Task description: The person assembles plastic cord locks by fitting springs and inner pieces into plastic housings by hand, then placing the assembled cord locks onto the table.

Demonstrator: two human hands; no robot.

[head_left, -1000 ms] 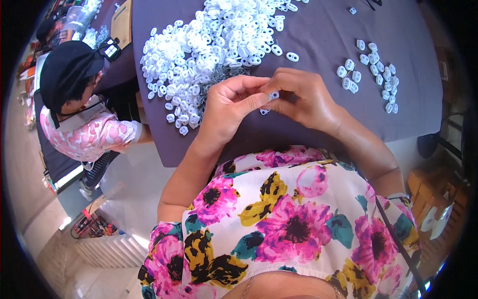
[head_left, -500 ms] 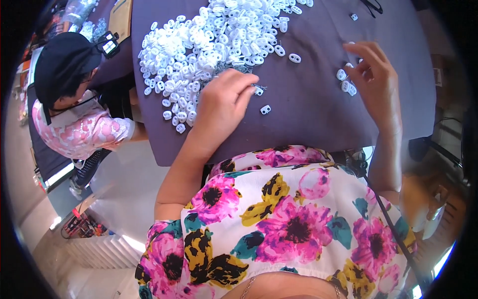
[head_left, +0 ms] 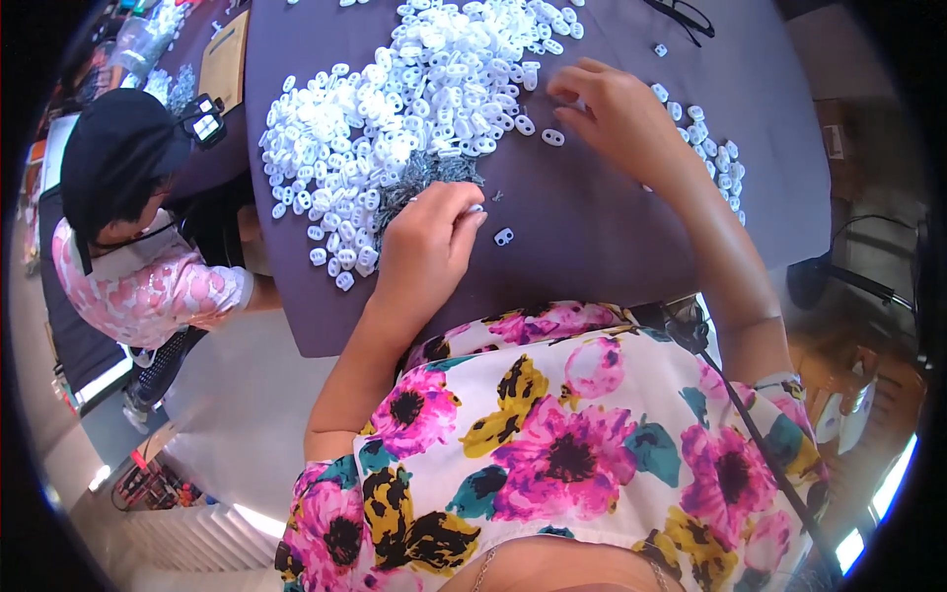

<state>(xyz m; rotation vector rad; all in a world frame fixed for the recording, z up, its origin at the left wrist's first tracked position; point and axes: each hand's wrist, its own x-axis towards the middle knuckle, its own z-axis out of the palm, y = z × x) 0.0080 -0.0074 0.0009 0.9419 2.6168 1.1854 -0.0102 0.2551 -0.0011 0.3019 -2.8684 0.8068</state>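
My left hand [head_left: 431, 235] is closed in a pinch at the near edge of a grey pile of small thin metal pieces [head_left: 439, 170]. Between its thumb and forefinger shows a small white plastic piece [head_left: 475, 208], partly hidden. My right hand [head_left: 619, 120] reaches over the table with its fingers bent and apart, nothing visible in them. Its fingertips are close to a loose white oval piece [head_left: 552, 137] with two holes. A big heap of such white two-hole pieces [head_left: 459, 74] spreads beyond and left of my left hand. One single piece [head_left: 504, 237] lies right of that hand.
More white pieces [head_left: 725, 163] lie in a loose group beyond my right forearm. Black-framed glasses [head_left: 691, 18] rest at the far edge of the dark tablecloth [head_left: 592, 247]. At the left, a person in a black cap [head_left: 123, 148] sits near a brown board [head_left: 224, 61].
My right hand has moved left, from the loose group of pieces to beside the big heap. My left hand stays by the metal pile, its pinch tighter. The whole view has shifted slightly.
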